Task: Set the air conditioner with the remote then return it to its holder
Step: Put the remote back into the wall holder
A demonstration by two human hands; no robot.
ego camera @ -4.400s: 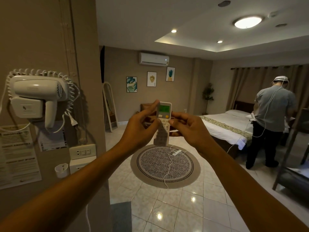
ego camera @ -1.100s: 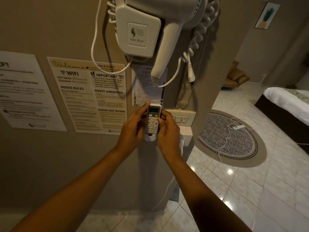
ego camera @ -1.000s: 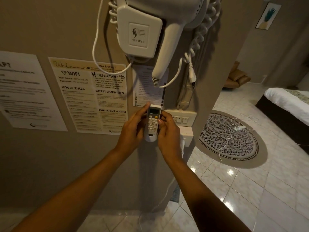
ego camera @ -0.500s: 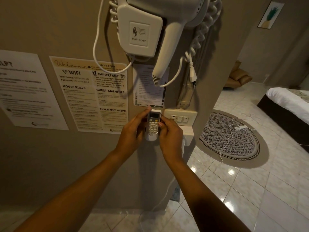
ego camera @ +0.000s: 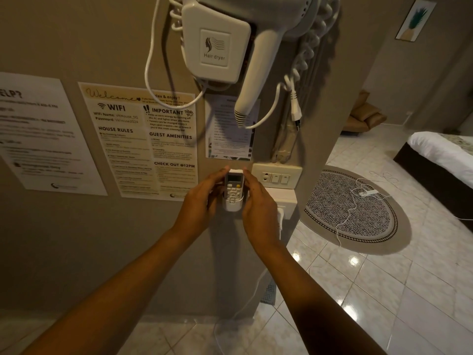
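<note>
The white air conditioner remote (ego camera: 234,187) stands upright against the wall, its lower end seated in the small white holder (ego camera: 233,206). Its grey screen and yellow button face me. My left hand (ego camera: 202,203) lies along its left side and my right hand (ego camera: 258,203) along its right side. The fingertips of both hands touch the remote's top corners in a light pinch. The air conditioner itself is out of view.
A wall hair dryer (ego camera: 217,44) with a coiled cord hangs just above. A switch and socket plate (ego camera: 276,178) sits right of the remote. Printed notices (ego camera: 143,139) cover the wall at left. A round rug (ego camera: 350,211) with a white cable and a bed (ego camera: 445,155) lie at right.
I turned from facing the room to the wall. The remote has slid down into the holder, and my right thumb has come off its front.
</note>
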